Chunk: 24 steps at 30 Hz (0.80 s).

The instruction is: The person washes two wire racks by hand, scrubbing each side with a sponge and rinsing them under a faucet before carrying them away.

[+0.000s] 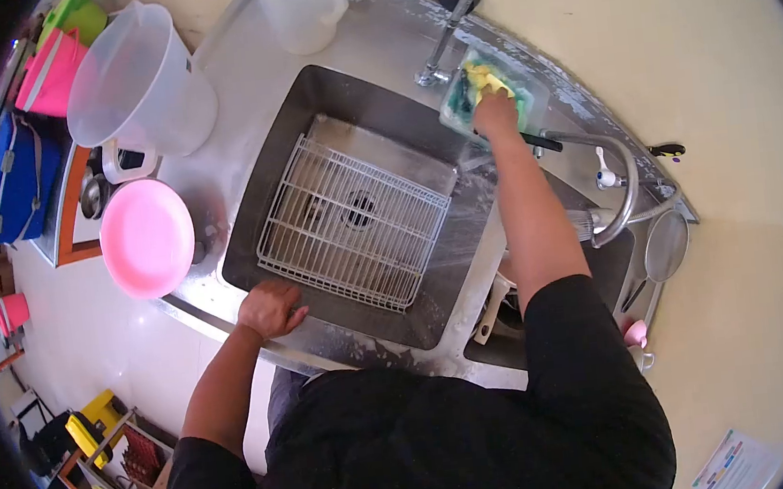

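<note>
My right hand [496,114] reaches to the far right corner of the sink, its fingers closed on a yellow sponge [486,77] in a clear plastic tub [536,99]. Green scouring material shows beside the sponge. My left hand [271,309] rests on the front left rim of the sink [239,250], fingers curled in and thumb sticking out, with nothing visible in it. A white wire rack [343,226] lies in the basin between my hands, above the drain [357,210].
Left of the basin stand a large clear pitcher [141,89] and a pink basin [147,238]. Behind it is another clear jug [298,8]. A flexible tap hose [635,174] curves over the second basin [584,193] at right. A strainer [666,246] leans by the wall.
</note>
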Motion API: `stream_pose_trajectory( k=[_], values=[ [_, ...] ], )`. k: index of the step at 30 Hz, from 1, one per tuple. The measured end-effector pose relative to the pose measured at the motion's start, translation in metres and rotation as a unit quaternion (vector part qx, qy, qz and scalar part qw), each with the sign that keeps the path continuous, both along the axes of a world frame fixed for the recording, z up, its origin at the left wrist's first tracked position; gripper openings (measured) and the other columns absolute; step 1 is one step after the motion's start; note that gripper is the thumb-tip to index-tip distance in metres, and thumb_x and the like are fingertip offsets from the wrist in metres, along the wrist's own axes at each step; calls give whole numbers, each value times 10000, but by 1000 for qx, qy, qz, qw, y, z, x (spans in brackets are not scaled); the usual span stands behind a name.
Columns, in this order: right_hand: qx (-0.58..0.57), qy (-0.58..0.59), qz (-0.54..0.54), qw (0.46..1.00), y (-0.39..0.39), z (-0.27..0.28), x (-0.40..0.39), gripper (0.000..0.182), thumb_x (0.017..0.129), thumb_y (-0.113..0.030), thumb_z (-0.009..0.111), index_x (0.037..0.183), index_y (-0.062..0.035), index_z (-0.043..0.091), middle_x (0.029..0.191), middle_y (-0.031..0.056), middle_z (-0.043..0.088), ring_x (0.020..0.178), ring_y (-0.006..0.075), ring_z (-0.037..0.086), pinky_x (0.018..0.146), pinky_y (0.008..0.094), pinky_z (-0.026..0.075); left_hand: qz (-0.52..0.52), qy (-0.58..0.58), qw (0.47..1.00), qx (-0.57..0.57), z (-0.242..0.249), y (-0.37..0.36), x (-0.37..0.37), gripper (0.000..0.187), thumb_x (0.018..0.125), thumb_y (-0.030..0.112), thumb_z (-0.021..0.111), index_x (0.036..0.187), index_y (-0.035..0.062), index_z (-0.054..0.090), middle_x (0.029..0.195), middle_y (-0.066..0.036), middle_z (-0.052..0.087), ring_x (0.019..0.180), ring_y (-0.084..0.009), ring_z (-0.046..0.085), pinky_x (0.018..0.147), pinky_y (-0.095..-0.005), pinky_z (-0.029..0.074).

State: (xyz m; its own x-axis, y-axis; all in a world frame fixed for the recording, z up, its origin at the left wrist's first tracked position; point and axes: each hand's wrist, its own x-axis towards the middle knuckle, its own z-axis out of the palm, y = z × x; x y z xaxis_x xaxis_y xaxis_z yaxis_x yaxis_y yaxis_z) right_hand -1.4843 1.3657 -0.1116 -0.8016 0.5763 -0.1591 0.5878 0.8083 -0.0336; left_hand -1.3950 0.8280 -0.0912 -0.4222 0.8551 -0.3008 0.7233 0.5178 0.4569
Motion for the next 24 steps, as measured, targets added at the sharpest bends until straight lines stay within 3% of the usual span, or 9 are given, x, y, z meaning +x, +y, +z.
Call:
stream_pose_trajectory(
  k=[2, 5, 8, 12, 15, 19, 20, 23, 24],
  values=[
    [56, 30, 53, 997, 22, -25, -3, 382, 884, -153, 512, 1247, -70, 599, 1282, 219, 566, 1092, 445, 583, 914, 467, 482, -9, -11, 1000, -4, 1, 0, -2, 299, 828, 342, 641, 848, 50, 584, 812, -163, 612, 816, -361, 612, 745, -461, 498],
    [-107, 110, -6, 988, 28, 11, 11, 366, 878, -147, 548, 1231, -75, 610, 1213, 210, 612, 1100, 393, 597, 928, 472, 472, 4, -5, 1000, 29, -1, -3, -2, 293, 826, 335, 643, 844, 50, 579, 800, -159, 611, 802, -361, 612, 733, -459, 500],
    [-148, 339, -174, 913, 9, 37, 26, 261, 863, -110, 575, 1098, -40, 664, 1133, 223, 637, 1057, 399, 606, 911, 462, 481, 2, 5, 999, 40, -4, -5, -1, 294, 831, 339, 640, 854, 51, 581, 796, -158, 609, 805, -359, 614, 735, -459, 501],
    [-53, 179, 26, 982, -5, 11, 33, 421, 849, -180, 655, 1257, -80, 628, 1153, 221, 632, 1072, 387, 607, 937, 446, 477, 6, -2, 999, 50, 1, -5, -1, 297, 843, 350, 630, 866, 57, 585, 817, -147, 613, 818, -351, 617, 744, -456, 502],
    [-59, 83, -8, 995, 3, 3, 18, 479, 841, -239, 670, 1295, -102, 607, 1194, 253, 609, 1114, 389, 594, 972, 440, 458, -1, 1, 1000, 17, -1, -4, -2, 301, 851, 356, 621, 870, 57, 588, 833, -138, 615, 827, -346, 618, 753, -453, 503],
    [18, 150, 80, 985, 11, -30, 18, 453, 867, -189, 592, 1307, -81, 589, 1330, 252, 520, 1149, 394, 572, 959, 432, 474, -6, -9, 998, 54, -11, -7, -1, 309, 852, 351, 628, 877, 45, 599, 832, -149, 606, 810, -353, 616, 734, -462, 507],
    [-2, 184, 94, 978, 24, -32, 20, 419, 864, -170, 573, 1268, -69, 616, 1288, 256, 554, 1115, 384, 594, 959, 427, 473, -6, -15, 998, 54, -13, -8, -2, 313, 851, 349, 634, 882, 39, 605, 830, -156, 603, 800, -356, 616, 724, -466, 508],
    [-94, 221, -61, 969, 0, 40, 27, 371, 844, -156, 598, 1203, -87, 666, 1178, 247, 626, 1044, 382, 627, 933, 426, 486, -6, -14, 999, 43, -7, -6, -4, 313, 855, 358, 626, 863, 46, 602, 810, -158, 598, 790, -361, 614, 720, -466, 507],
    [-84, 198, -27, 976, -3, 33, 27, 358, 842, -162, 623, 1190, -92, 672, 1157, 228, 640, 1050, 373, 628, 932, 422, 486, 1, -15, 999, 30, -1, -4, -5, 311, 856, 358, 624, 863, 48, 603, 810, -159, 600, 791, -363, 616, 723, -470, 505]
  ],
)
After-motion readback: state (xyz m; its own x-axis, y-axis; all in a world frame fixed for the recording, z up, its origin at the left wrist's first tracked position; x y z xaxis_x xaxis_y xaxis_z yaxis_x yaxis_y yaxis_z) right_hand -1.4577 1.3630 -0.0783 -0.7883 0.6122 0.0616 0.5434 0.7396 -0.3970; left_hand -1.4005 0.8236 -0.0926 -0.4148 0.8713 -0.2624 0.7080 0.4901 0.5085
